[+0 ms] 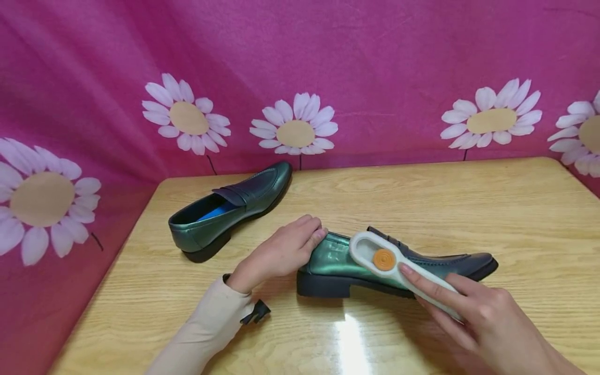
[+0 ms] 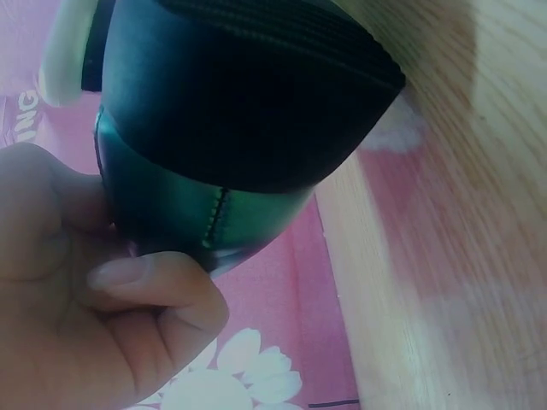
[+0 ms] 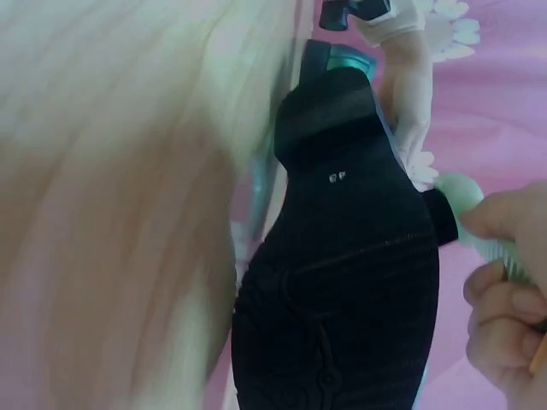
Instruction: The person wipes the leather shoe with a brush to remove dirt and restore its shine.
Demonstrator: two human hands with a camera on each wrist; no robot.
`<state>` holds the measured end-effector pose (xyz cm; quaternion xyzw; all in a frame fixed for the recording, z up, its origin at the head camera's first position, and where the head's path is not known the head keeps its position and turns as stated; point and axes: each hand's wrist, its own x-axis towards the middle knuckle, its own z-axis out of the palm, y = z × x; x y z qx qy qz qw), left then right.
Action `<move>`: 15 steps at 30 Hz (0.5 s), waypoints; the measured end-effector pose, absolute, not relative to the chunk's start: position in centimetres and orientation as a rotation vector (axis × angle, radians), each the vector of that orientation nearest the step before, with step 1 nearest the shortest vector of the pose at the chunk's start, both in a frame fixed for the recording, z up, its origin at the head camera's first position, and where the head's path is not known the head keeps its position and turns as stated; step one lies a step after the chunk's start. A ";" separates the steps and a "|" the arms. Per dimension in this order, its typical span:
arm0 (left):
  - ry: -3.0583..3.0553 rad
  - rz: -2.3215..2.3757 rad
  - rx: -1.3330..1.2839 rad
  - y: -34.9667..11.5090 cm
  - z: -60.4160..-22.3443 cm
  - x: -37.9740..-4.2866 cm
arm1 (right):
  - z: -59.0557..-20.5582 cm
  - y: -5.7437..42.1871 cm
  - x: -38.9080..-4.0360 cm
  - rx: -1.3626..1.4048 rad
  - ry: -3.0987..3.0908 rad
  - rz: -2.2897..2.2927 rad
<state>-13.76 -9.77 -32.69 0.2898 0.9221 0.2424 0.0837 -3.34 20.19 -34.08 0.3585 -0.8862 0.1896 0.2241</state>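
A magenta cloth (image 1: 375, 47) hangs behind the far edge of the worktop (image 1: 469, 198) and runs down past its left edge, softly creased and printed with large daisies (image 1: 295, 134), white-petalled with pale tan centres. The worktop shows yellowish wood grain and rounded far corners, with a white streak of reflected light (image 1: 351, 346) gleaming towards its near edge.

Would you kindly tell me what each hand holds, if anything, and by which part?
The left hand grips the nearer shiny green leather loafer by its back rim; the right hand holds the white plastic, orange-buttoned brush by its handle.
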 end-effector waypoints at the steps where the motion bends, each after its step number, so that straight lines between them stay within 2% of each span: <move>1: 2.751 0.722 0.865 -9.8 -32.7 -13.7 | -34.1 20.2 -3.2 1.026 -2.481 0.526; 6: 2.748 0.732 0.864 -9.8 -32.7 -13.7 | -34.4 20.0 -3.1 1.199 -2.530 0.557; 12: 2.760 0.724 0.849 -9.8 -32.7 -13.6 | -33.9 20.3 -3.3 0.968 -2.478 0.538; 15: 2.758 0.716 0.850 -9.8 -32.7 -13.6 | -33.9 20.5 -3.2 0.996 -2.505 0.515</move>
